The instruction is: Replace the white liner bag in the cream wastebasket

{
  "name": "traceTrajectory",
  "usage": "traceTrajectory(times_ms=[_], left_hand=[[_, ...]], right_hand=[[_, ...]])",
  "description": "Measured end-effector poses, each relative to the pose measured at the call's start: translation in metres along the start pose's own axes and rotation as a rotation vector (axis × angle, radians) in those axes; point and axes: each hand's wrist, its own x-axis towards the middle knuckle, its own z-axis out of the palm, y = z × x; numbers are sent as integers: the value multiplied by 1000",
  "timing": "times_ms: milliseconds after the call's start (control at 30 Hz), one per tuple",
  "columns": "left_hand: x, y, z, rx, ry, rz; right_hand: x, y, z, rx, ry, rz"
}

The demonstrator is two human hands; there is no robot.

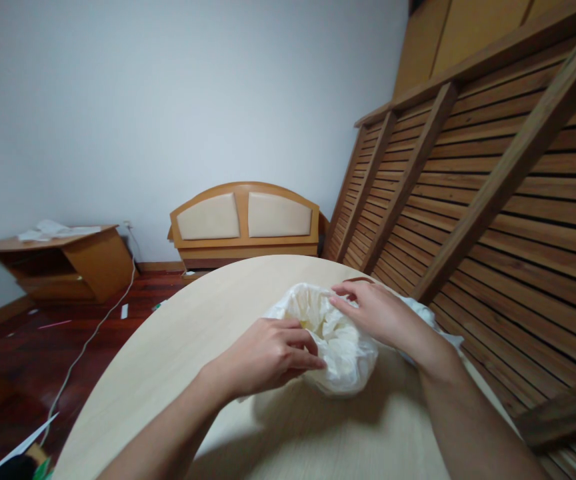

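A white plastic bag (341,353) lies open and crumpled on the table, its mouth facing up and its film folded over a round rim. Whatever stands under the film is mostly covered; a yellowish patch shows inside. At the near left of the mouth, my left hand (275,353) has its fingers bent over the bag's edge. My right hand (373,307) reaches across the far right side, thumb and fingers closed at the rim film. Some of the fingertips are hidden by the folds.
The round pale table (208,320) fills the foreground. More white plastic (421,310) lies behind my right wrist. A slatted wooden bed frame (468,220) leans close on the right. Behind stand a padded headboard (245,217) and a low cabinet (88,263); a cable (88,343) crosses the floor.
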Motion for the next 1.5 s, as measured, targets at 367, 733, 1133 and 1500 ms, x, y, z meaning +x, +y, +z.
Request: traceTrajectory(times_ms=[367,733,1133,1500], left_hand=[[5,8,-4,-46,-24,41],[7,12,-3,-9,-20,60],[9,17,-4,8,-68,84],[6,11,-6,-158,214,-130]], right_hand=[[6,-22,8,105,10,-322],[6,-25,0,-112,54,-167],[9,-31,-4,-165,-67,-165],[4,-31,-6,-294,-91,-18]])
